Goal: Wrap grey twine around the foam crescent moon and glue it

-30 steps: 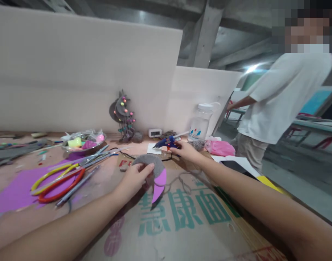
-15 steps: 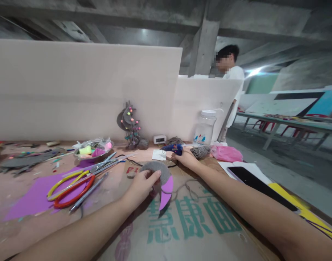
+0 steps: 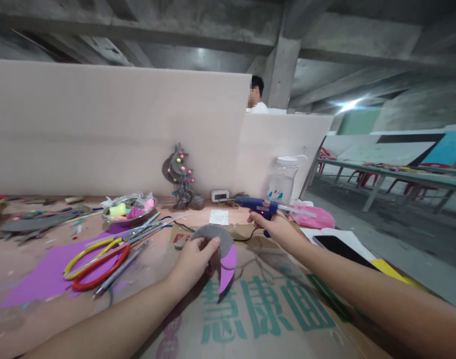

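Observation:
My left hand (image 3: 196,257) pinches a grey crescent-shaped piece (image 3: 216,233) between thumb and fingers over the cardboard. Two purple pieces (image 3: 228,267) lie along its right side, the lower one ending in a point. My right hand (image 3: 274,227) is wrapped round the handle of a blue glue gun (image 3: 258,205), raised above the table's back part. The gun's nozzle points left, and a clear stick juts out of its rear. A white square (image 3: 219,217) lies between the two hands, below the small white clock (image 3: 220,195).
Scissors with red and yellow handles (image 3: 100,264) rest on purple sheet (image 3: 44,271) at left, near a bowl (image 3: 128,214). Behind stand a beaded grey ornament (image 3: 180,174) and a bottle (image 3: 282,179). A phone (image 3: 342,251) lies right. A person (image 3: 257,94) is beyond the partition.
My right hand has lifted the glue gun up and to the right, off the white square. My left hand has barely moved. The person behind the partition has moved left.

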`<move>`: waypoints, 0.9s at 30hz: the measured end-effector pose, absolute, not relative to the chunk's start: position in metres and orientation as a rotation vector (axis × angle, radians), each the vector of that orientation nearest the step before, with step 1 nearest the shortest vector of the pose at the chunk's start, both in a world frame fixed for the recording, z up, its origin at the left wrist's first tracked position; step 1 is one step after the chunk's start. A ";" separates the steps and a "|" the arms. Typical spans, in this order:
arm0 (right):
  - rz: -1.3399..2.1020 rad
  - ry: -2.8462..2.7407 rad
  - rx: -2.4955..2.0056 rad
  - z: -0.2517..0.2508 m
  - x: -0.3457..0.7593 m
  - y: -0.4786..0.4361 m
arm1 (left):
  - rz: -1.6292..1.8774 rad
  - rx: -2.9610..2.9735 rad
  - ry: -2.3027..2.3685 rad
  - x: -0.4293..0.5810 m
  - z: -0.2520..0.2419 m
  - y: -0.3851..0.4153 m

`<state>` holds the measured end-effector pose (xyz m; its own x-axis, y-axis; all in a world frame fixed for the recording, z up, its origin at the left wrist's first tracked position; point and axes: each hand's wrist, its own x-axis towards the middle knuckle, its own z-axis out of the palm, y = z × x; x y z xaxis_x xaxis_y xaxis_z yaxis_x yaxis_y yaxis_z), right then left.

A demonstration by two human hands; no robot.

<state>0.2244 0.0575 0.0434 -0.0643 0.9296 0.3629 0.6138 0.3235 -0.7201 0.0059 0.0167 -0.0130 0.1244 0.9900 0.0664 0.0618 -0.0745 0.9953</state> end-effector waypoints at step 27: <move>0.814 -2.037 -1.234 0.011 0.223 -0.011 | 1.152 1.427 1.168 -0.003 -0.004 0.010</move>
<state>0.2227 -0.0108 0.0107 -0.3755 0.9079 0.1863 0.5294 0.3751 -0.7609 -0.0026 0.0098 -0.0043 0.1076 0.9889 0.1027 0.1159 -0.1151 0.9866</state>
